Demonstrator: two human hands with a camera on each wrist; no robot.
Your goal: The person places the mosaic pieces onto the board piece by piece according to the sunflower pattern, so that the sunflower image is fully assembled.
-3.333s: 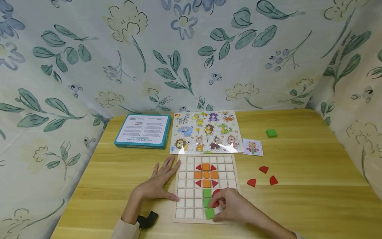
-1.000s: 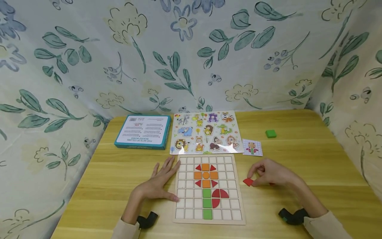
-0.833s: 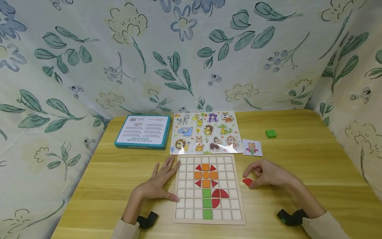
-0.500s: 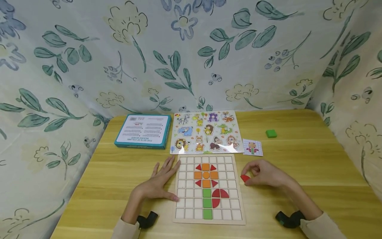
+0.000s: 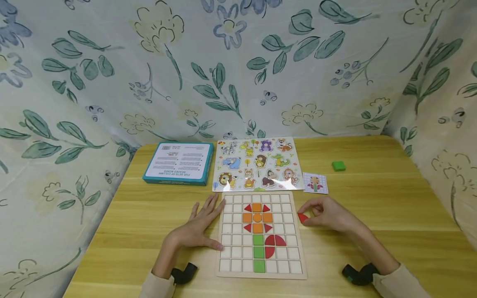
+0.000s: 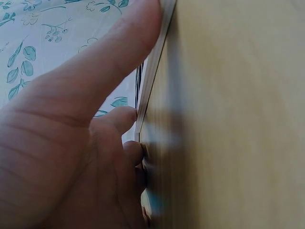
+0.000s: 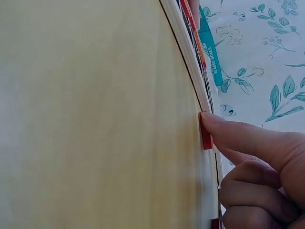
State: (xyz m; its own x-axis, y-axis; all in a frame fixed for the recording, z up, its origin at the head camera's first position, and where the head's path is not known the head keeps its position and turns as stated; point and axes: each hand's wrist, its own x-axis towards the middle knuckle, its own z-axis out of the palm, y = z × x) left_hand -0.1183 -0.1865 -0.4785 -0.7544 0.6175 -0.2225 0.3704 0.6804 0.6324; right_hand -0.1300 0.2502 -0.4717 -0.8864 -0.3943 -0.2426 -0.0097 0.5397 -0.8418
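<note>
A wooden grid board [image 5: 236,252] lies in front of me. On it sit orange squares round an orange circle [image 5: 257,217], small red triangles, a column of green squares [image 5: 258,251] and three red quarter circles [image 5: 280,240]. My left hand [image 5: 195,227] lies with fingers spread along the board's left edge, thumb [image 6: 124,43] at its rim. Just off the right edge, my right hand [image 5: 328,213] pinches a loose red quarter circle [image 5: 303,219] between thumb and finger, low over the table. Another red piece [image 7: 215,223] shows beneath that hand in the right wrist view.
Behind the board lies an animal puzzle [image 5: 257,163], with a teal box [image 5: 179,163] to its left. A small pattern card [image 5: 315,183] is at the puzzle's right corner. Farther right sits a loose green block [image 5: 338,166]. A patterned cloth [image 5: 238,82] hangs behind the table.
My right hand left the bottom green square, now flat in its cell, and moved to the loose red pieces. It took a quarter circle and slid leftward with it. My left hand stays put.
</note>
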